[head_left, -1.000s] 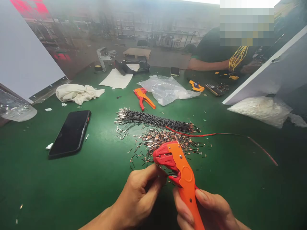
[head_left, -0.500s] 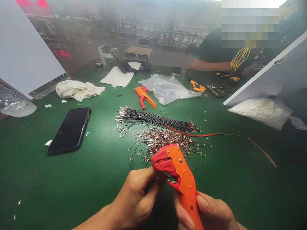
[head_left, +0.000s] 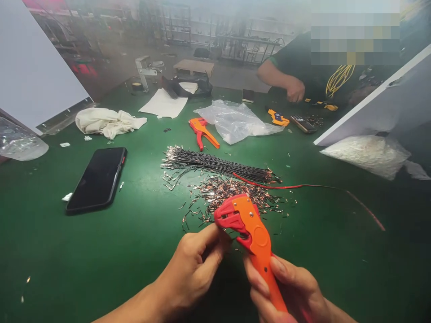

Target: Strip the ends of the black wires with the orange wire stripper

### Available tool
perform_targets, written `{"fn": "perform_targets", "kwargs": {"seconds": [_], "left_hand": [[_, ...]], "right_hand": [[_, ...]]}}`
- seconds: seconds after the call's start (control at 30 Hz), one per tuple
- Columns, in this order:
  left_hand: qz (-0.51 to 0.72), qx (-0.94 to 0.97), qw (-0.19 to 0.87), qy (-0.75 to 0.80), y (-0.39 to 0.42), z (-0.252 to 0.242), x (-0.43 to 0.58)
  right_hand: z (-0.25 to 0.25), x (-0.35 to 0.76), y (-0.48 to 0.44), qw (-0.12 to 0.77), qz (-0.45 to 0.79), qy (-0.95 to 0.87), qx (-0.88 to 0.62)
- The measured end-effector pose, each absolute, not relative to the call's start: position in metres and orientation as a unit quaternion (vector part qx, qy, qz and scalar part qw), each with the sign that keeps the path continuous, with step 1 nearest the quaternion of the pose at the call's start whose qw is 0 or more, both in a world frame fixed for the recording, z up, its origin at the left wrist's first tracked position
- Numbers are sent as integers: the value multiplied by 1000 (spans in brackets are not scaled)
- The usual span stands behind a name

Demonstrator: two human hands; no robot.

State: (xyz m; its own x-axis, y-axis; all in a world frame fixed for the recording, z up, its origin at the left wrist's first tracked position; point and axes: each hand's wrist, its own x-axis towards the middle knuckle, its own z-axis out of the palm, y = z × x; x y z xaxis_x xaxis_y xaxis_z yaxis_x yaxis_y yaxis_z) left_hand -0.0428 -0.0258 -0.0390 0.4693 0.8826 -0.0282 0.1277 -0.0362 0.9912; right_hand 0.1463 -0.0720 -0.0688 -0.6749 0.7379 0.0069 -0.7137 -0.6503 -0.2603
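My right hand (head_left: 292, 287) is wrapped round the handle of an orange and red wire stripper (head_left: 257, 237), whose red jaws point up and to the left. My left hand (head_left: 198, 258) is closed, with its fingertips up against the jaws; what it pinches is hidden behind them. Just beyond the tool lies a heap of short cut wire ends (head_left: 215, 193) with black sleeves and copper tips. Behind that heap rests a bundle of black wires (head_left: 218, 165), with metal terminals at its left end and bare copper at its right.
A red wire (head_left: 286, 186) trails rightward from the heap. A phone (head_left: 97, 179) lies at left, near a white cloth (head_left: 107, 123). Farther back are a second wire stripper (head_left: 203, 133) and a clear plastic bag (head_left: 235, 119). A co-worker's hand (head_left: 295, 89) is at the far right.
The stripper's handles look slightly more spread, and the tool has shifted a little up in view. Across the table, the co-worker's arm has lifted and bent. My left hand stays against the jaws.
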Motion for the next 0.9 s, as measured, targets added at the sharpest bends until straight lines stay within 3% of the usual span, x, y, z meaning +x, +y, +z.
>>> {"fn": "perform_targets", "kwargs": {"seconds": [0.67,0.8,0.9], "left_hand": [[317,659,557,393,-22,-41,-43],[320,690,507,406,-21,-41,-43],[360,731,401,419,-22,-46,-47]], "right_hand": [[-77,142,-76,433,894,-112,-33],[-73,144,-75,425,897,-118,-24],[-62,147,-74,403,897,-149,-105]]}}
